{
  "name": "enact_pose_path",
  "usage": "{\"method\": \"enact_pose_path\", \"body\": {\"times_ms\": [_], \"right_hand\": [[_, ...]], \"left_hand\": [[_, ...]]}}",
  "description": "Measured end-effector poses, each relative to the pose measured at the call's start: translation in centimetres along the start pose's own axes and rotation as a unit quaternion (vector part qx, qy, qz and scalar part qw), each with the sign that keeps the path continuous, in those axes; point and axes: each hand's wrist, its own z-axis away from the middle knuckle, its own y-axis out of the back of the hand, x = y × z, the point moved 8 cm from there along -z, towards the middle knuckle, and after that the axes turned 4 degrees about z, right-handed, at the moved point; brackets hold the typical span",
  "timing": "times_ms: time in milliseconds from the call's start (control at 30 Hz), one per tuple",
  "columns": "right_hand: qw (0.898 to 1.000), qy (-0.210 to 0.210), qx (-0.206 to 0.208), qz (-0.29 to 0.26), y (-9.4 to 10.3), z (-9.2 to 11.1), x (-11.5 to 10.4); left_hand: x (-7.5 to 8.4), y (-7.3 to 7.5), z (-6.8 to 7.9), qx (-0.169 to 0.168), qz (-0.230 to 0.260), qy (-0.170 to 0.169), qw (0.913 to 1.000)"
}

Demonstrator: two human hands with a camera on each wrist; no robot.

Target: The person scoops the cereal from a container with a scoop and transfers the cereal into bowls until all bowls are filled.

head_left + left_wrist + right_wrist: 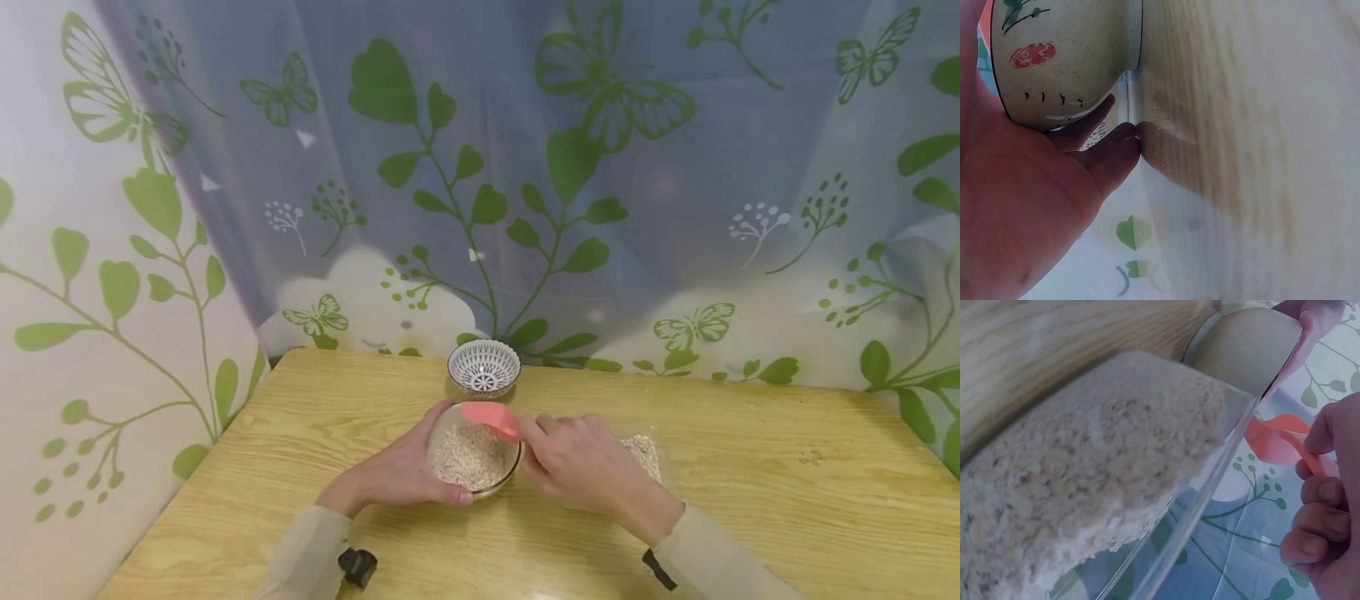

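By the bowl (1244, 353), right fingers (1319, 522) curled round scoop (489, 416)

1. The head camera looks forward and down from above: the worktop (750, 500) spans the lower frame, the patterned curtain (652, 217) the upper.
2. The left wrist camera looks from close beside the left hand (408, 467), turned sideways, with the bowl (1066, 56) near at upper left and the worktop at right.
3. The right wrist camera, tilted, has a clear container (1104, 456) very near at left and the right hand (1329, 506) at right.
4. All three share the bowl and left hand.
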Motion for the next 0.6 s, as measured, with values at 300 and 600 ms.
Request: {"method": "enact_pose_path", "body": {"times_ms": [300,600], "right_hand": [[0.999,0.021,0.039,0.025,0.45,0.29,0.09],[0.997,-0.006,0.06,-0.04,0.63,0.7,0.93]], "left_hand": [[0.04,-0.04,-0.11,0.0,0.009,-0.005,0.9999],[-0.07,0.02,-0.05,0.004,-0.002,0.002,1.0]]}}
